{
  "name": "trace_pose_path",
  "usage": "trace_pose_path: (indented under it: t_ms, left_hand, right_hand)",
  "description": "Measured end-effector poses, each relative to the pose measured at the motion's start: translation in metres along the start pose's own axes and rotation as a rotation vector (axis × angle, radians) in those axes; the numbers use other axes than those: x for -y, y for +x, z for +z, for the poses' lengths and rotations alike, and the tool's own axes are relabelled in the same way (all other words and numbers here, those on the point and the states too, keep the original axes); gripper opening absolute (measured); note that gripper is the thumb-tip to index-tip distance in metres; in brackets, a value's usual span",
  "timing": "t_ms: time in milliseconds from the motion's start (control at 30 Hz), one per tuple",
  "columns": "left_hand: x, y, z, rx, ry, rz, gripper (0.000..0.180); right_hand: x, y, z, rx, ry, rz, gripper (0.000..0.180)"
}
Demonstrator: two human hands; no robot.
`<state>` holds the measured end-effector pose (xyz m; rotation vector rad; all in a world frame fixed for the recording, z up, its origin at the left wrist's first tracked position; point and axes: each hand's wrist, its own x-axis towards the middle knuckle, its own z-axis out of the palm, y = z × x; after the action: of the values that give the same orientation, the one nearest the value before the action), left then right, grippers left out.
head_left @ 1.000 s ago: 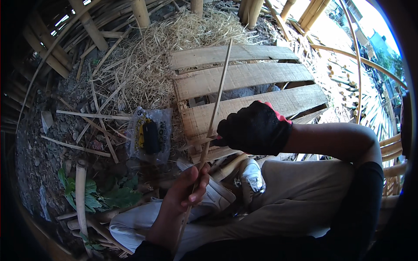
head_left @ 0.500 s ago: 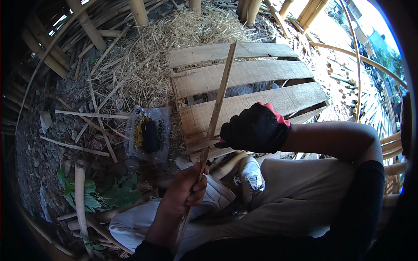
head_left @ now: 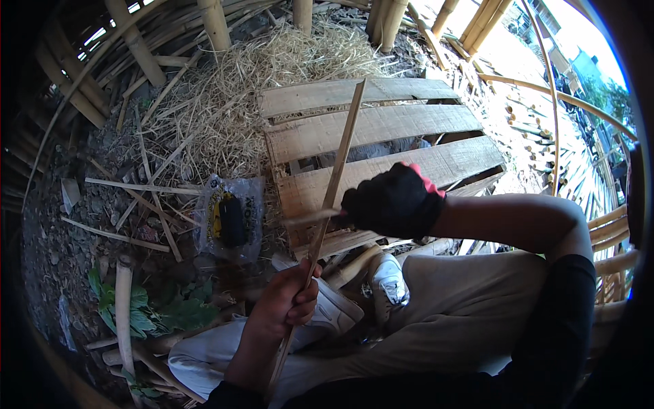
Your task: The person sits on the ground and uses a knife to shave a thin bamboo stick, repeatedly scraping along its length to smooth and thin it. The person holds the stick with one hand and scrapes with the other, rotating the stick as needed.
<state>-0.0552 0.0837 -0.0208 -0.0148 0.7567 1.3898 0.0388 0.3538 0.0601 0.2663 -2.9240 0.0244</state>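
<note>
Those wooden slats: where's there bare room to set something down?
The second slat looks bare right of the bamboo strip, between the farthest slat and third slat. In view, the gloved right hand crowds the third slat.

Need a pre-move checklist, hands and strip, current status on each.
1. Left hand closed around the long strip: ok.
2. Left hand gloved: not ok, it is bare.
3. Right hand gloved: ok, dark with a red patch.
4. Edge of the thin piece at the right fist identified: cannot tell, it is blurred where it crosses the strip.
5. Strip's upper end in view: ok, seen over the slatted wooden platform; whether it touches the slats, cannot tell.
6. Clear plastic bag apart from both hands: ok, it lies left of the platform.
</note>
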Motion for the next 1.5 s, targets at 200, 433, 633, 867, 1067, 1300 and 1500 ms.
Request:
trace_pose_path:
  t_ms: [200, 433, 633, 867, 1067, 1300, 1500]
  left_hand:
    - [-0.003, 0.001, 0.009, -0.038, 0.034, 0.011, 0.036]
    - [-0.002, -0.001, 0.008, -0.048, 0.055, 0.006, 0.037]
    - [-0.004, 0.0, 0.017, -0.088, 0.072, 0.034, 0.037]
    - [-0.005, 0.003, 0.018, -0.096, 0.08, 0.056, 0.037]
    - [-0.003, 0.001, 0.021, -0.09, 0.123, 0.035, 0.038]
    - [0.002, -0.003, 0.019, -0.06, 0.126, 0.014, 0.04]
    - [0.0, 0.0, 0.024, -0.089, 0.12, 0.013, 0.04]
  right_hand:
    - [-0.053, 0.009, -0.008, 0.047, -0.134, 0.093, 0.028]
    - [-0.021, 0.001, -0.003, 0.043, -0.087, -0.055, 0.031]
    - [-0.038, 0.014, -0.017, 0.276, -0.187, -0.012, 0.034]
    - [-0.058, 0.008, -0.013, 0.114, -0.148, -0.107, 0.027]
    - [-0.114, 0.008, -0.038, 0.122, -0.488, 0.182, 0.024]
    - [-0.018, 0.005, -0.025, 0.313, 0.022, 0.252, 0.038]
    - [-0.045, 0.008, -0.023, 0.321, -0.179, -0.02, 0.039]
